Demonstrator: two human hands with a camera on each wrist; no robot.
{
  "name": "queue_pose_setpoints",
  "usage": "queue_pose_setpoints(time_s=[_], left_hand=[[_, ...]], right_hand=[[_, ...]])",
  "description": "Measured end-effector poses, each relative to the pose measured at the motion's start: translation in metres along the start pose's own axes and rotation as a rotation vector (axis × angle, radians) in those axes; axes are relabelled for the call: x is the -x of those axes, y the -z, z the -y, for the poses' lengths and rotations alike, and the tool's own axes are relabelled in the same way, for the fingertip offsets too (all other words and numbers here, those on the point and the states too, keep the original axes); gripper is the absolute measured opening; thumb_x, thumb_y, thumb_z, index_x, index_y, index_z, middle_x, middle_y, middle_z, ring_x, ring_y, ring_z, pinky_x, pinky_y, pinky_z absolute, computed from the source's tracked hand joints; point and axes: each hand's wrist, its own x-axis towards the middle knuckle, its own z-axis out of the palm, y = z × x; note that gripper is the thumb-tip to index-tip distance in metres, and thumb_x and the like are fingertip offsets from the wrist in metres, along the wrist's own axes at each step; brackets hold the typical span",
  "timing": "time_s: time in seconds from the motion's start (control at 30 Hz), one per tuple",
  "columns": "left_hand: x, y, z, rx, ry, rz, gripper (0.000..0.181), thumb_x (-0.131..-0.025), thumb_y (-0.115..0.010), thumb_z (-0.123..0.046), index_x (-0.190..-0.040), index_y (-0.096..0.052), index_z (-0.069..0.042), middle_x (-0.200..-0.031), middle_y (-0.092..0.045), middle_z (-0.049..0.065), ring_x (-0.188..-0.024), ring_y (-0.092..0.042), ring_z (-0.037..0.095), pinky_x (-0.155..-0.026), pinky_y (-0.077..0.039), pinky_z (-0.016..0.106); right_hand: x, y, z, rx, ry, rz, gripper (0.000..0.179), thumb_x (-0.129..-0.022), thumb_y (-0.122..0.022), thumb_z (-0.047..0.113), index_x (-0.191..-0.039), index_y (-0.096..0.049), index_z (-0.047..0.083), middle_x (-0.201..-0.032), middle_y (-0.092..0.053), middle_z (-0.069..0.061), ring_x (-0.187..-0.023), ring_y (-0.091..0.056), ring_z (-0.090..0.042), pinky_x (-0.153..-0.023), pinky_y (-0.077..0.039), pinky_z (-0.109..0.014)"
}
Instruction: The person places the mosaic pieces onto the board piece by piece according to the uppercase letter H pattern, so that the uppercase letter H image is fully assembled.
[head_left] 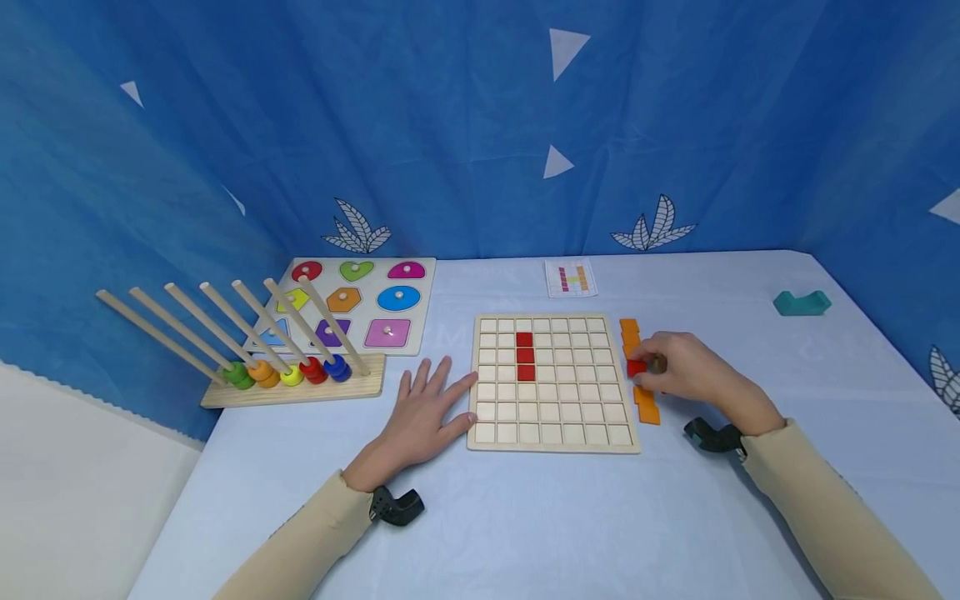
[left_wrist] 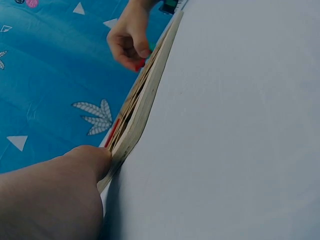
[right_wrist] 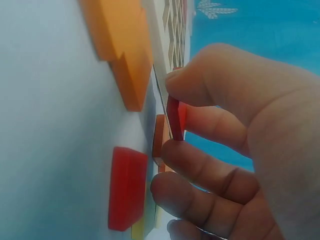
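My right hand (head_left: pixel 678 367) pinches a red square tile (right_wrist: pixel 176 117) between thumb and fingers beside the right edge of the wooden grid board (head_left: pixel 572 412). Under that hand, in the right wrist view, another red tile (right_wrist: pixel 127 189) lies on the table. Orange tiles (head_left: pixel 647 407) form a column along the same board edge. Spread out flat, my left hand (head_left: pixel 420 425) rests at the board's left side, with thumb and index fingertips at its rim. Three red tiles (head_left: pixel 526 355) sit stacked in one column of the grid.
Behind the board lies a pattern card (head_left: pixel 572 278) with coloured squares. At the left stand a peg rack (head_left: pixel 300 392) with coloured rings and, behind it, a shape puzzle board (head_left: pixel 420 321). A teal curved piece (head_left: pixel 802 303) lies far right. A blue curtain (head_left: pixel 465 125) backs the table.
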Motion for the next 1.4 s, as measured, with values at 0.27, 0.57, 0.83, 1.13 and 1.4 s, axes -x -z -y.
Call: queue_pose_setpoints(time_s=[0.27,0.57,0.83,1.13,1.4], left_hand=[[0.001,0.0,0.001,0.005,0.001,0.002,0.062,-0.098,-0.057,-0.048,-0.155,-0.046,-0.025,-0.167,-0.027,0.022,-0.156,-0.012,0.052,-0.119,-0.008,0.075],[0.0,-0.002,0.001,0.004,0.006,0.003,0.061,-0.098,-0.058,-0.048,-0.154,-0.046,-0.026,-0.167,-0.028,0.022,-0.156,-0.012,0.052,-0.12,-0.008,0.075],[0.0,-0.001,0.0,0.006,0.004,0.002,0.061,-0.098,-0.058,-0.048,-0.154,-0.046,-0.025,-0.167,-0.028,0.022,-0.156,-0.012,0.052,-0.12,-0.008,0.075],[0.001,0.0,-0.001,0.008,0.012,0.004,0.062,-0.098,-0.058,-0.048,-0.154,-0.047,-0.025,-0.167,-0.028,0.022,-0.156,-0.012,0.052,-0.12,-0.008,0.075],[0.0,0.0,-0.001,0.005,0.011,0.002,0.062,-0.098,-0.058,-0.048,-0.154,-0.047,-0.025,-0.167,-0.028,0.022,-0.156,-0.012,0.052,-0.12,-0.008,0.075]], right_hand=[[-0.003,-0.002,0.002,0.004,0.008,0.006,0.03,-0.08,-0.083,0.017,-0.106,-0.077,0.003,-0.083,-0.066,-0.001,-0.072,-0.051,-0.014,-0.06,-0.045,-0.023],[-0.006,-0.002,0.021,0.009,0.061,0.032,0.028,-0.08,-0.083,0.019,-0.104,-0.077,0.006,-0.088,-0.071,-0.001,-0.073,-0.053,-0.012,-0.063,-0.047,-0.023],[-0.021,-0.007,0.038,-0.003,0.135,0.044,0.027,-0.08,-0.084,0.021,-0.104,-0.077,0.01,-0.089,-0.069,0.001,-0.072,-0.053,-0.01,-0.061,-0.046,-0.022],[-0.039,-0.015,0.065,-0.016,0.25,0.038,0.02,-0.081,-0.08,0.02,-0.1,-0.077,0.013,-0.086,-0.067,0.002,-0.07,-0.051,-0.01,-0.063,-0.045,-0.024],[-0.052,-0.021,0.086,-0.022,0.321,0.052,0.019,-0.082,-0.078,0.02,-0.1,-0.077,0.013,-0.082,-0.064,0.002,-0.068,-0.05,-0.009,-0.067,-0.045,-0.026]])
